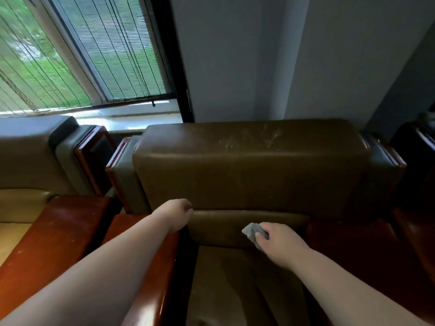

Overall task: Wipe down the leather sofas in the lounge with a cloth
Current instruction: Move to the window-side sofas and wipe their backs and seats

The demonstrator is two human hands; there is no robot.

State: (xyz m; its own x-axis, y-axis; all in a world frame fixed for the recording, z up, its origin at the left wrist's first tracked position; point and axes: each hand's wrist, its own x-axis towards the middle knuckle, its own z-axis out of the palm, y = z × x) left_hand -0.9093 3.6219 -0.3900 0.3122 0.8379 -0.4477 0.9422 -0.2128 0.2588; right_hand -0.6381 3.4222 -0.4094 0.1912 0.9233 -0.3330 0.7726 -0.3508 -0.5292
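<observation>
Mid-task by the look of it: right hand (280, 241) grips a small bunched grey cloth (254, 231) and presses it on the lower back cushion (223, 228) of the brown leather armchair (247, 175), centre-low in frame. Left hand (177, 216) sits at the left end of that cushion where it meets the backrest; fingers hidden behind the knuckles, can't tell if it grips anything or just braces. Top edge of the backrest, upper centre-right, shows pale scuffs or dust streaks, so I'd judge that strip not wiped yet, or it's wear that won't lift. Seat cushion (235, 285) at the bottom looks dull and streaky, state unclear. Second leather sofa (26, 158) at left of frame and a third dark one (421, 147) at the right edge look left to do, no way to confirm. Obstacles: glossy wooden armrests (61, 234) flank the seat tightly, narrow gaps between units, window blind (70, 55) upper left hangs well clear of the work
</observation>
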